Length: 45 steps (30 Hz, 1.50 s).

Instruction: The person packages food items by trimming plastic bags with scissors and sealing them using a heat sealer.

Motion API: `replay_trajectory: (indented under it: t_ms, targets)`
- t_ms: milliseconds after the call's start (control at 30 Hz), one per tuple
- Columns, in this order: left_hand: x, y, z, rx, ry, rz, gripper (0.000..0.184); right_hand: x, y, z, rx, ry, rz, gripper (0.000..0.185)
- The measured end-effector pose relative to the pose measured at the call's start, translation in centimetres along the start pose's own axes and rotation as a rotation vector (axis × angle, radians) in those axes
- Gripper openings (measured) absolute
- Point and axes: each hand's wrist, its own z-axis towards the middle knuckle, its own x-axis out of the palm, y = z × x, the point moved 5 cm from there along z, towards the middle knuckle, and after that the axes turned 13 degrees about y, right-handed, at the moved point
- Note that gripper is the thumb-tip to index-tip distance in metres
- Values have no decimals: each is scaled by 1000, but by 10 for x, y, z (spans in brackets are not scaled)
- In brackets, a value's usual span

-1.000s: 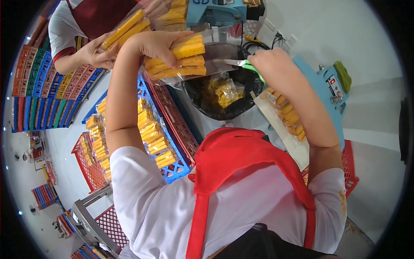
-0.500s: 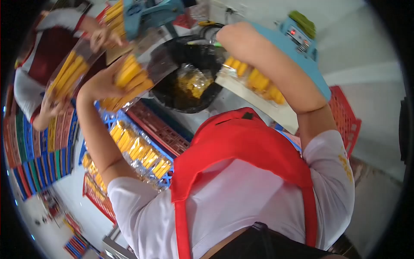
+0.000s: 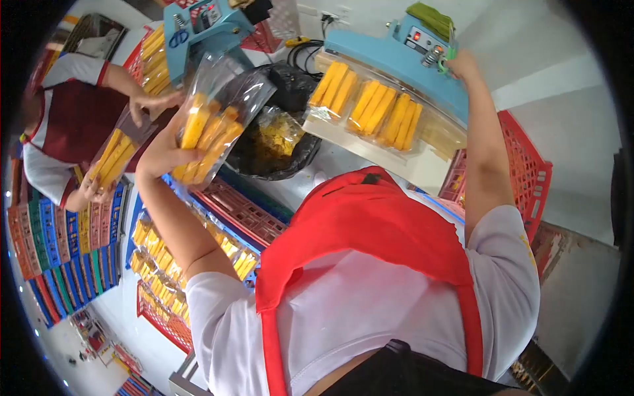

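Observation:
My left hand (image 3: pixel 164 153) grips clear plastic bags (image 3: pixel 210 135) of yellow sticks, their unfilled ends pointing up and away. At the right, my right hand (image 3: pixel 462 65) is closed on the green-handled scissors (image 3: pixel 449 54), beside the control panel of a blue sealing machine (image 3: pixel 370 51). The scissor blades cannot be made out. Three bagged portions of yellow sticks (image 3: pixel 371 109) lie side by side on the machine's pale ledge (image 3: pixel 360 144). Between my arms is a bin with a black liner (image 3: pixel 247 158), holding yellow scraps and plastic.
A co-worker in a dark red apron (image 3: pixel 72 132) holds another bag (image 3: pixel 113 158) at the left. A second blue machine (image 3: pixel 205 33) stands behind. Below my left arm, a blue crate (image 3: pixel 135 204) holds bagged sticks. A red crate (image 3: pixel 528 171) is at the right; stacked crates (image 3: pixel 59 244) stand far left.
My right hand has moved right with the scissors, from the bags in my left hand to the machine's panel. The left-hand bags have moved away from the scissors. The view has shifted.

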Motion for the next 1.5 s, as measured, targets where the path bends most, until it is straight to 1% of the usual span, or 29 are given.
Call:
replay_trajectory:
  t_ms: [33, 67, 100, 167, 367, 433, 533, 600, 633, 667, 700, 733, 800, 833, 867, 933, 967, 1000, 1067, 1100, 1133, 1167, 1200, 1233, 1267, 1333, 1433, 1467, 1500]
  targets:
    - [-6, 7, 5, 74, 1, 110, 87, 12, -4, 11, -28, 11, 2, 20]
    - [8, -12, 8, 110, 29, -47, 88, 17, -11, 19, -17, -132, -36, 21]
    - [12, -15, 8, 148, -9, -53, 88, 20, -13, 23, -9, -273, -69, 23]
    - [19, -14, 8, 172, -32, -150, 89, 24, -5, 15, -120, -323, -72, 25]
    - [32, 12, 12, 309, -97, -403, 87, 18, 13, -19, -49, -222, -200, 30]
    - [38, 24, 19, 359, -162, -475, 83, -6, 63, -80, -220, -549, 95, 28]
    - [68, 30, 49, 463, -353, -719, 73, 23, 172, -169, -929, -337, 795, 26]
    - [92, 23, 79, 549, -371, -857, 64, 55, 246, -240, -1251, 96, 822, 60]
    - [103, 27, 95, 535, -404, -975, 57, 90, 266, -236, -1437, 103, 709, 64]
    - [112, 37, 106, 517, -441, -1096, 51, 110, 279, -236, -1421, -6, 699, 65]
    - [118, 59, 117, 457, -398, -1221, 38, 126, 284, -225, -1261, 25, 723, 64]
    - [129, 70, 119, 360, -365, -1395, 32, 141, 286, -219, -1267, 29, 717, 64]
    - [150, 83, 112, 184, -366, -1519, 31, 184, 292, -207, -847, 792, 1091, 60]
    - [153, 86, 107, 190, -372, -1523, 31, 192, 288, -207, -780, 809, 1075, 60]
    - [153, 81, 100, 200, -405, -1501, 32, 191, 289, -212, -784, 815, 1068, 60]
    - [151, 77, 88, 211, -450, -1487, 34, 176, 294, -227, -1139, 568, 988, 60]
    - [141, 71, 81, 352, -487, -1353, 34, 165, 293, -235, -1310, 257, 792, 60]
    - [132, 64, 74, 492, -520, -1209, 35, 165, 297, -236, -1320, 258, 785, 60]
    - [131, 84, 76, 492, -540, -1152, 36, 183, 301, -229, -1041, 775, 1140, 58]
    - [147, 103, 87, 295, -423, -1361, 36, 183, 300, -231, -1050, 772, 1134, 58]
    - [163, 120, 98, 89, -293, -1548, 36, 190, 299, -231, -930, 857, 1113, 56]
    - [173, 120, 98, 53, -376, -1571, 38, 196, 299, -228, -813, 928, 1098, 54]
    - [172, 111, 96, 162, -411, -1571, 38, 204, 298, -223, -687, 996, 1087, 53]
    - [165, 106, 95, 191, -428, -1478, 38, 209, 300, -214, -860, 950, 1102, 53]
    - [160, 90, 90, 218, -449, -1399, 38, 182, 296, -228, -842, 888, 1092, 54]
    - [136, 77, 88, 458, -458, -1349, 40, 152, 302, -229, -1012, 896, 1238, 51]
    - [105, 30, 72, 759, -376, -1216, 48, 93, 292, -227, -1041, 361, 1457, 42]
    - [97, 21, 70, 845, -348, -1162, 50, 93, 287, -223, -1053, 356, 1453, 42]
    - [89, 17, 69, 869, -329, -1091, 55, 111, 287, -219, -923, 829, 1645, 41]
